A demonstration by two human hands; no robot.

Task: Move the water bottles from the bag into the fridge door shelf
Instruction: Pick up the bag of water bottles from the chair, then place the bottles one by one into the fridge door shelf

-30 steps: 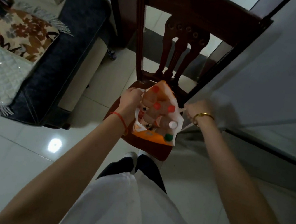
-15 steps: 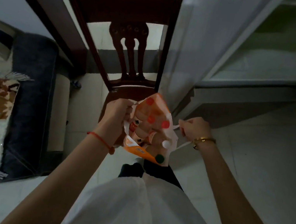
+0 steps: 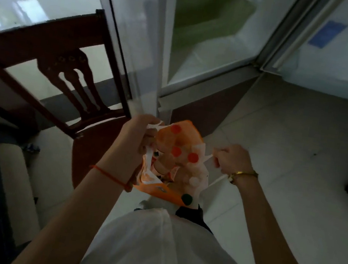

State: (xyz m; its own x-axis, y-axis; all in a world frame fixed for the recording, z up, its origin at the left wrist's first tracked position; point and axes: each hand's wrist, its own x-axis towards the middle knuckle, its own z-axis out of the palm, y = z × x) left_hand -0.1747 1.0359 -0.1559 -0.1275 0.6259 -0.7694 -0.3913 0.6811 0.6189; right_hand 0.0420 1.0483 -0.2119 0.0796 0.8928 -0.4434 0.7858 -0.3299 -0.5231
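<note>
Carried rightward from over the chair (image 3: 51,48) since the earlier frame, toward the open fridge (image 3: 204,52). Shows bag (image 3: 157,190) near centre, hung above the floor (image 3: 291,150) between left hand (image 3: 138,135) and right hand (image 3: 231,159), each fisted round a white handle, mouth pulled open. Likely heavy, thin-walled, liable to tear; best kept by both handles. Bottles (image 3: 176,151) probably smooth and rigid; best gripped below the cap. Hides bottle bodies and exact count; door shelf (image 3: 336,80) far right, blurred, contents unclear.
</note>
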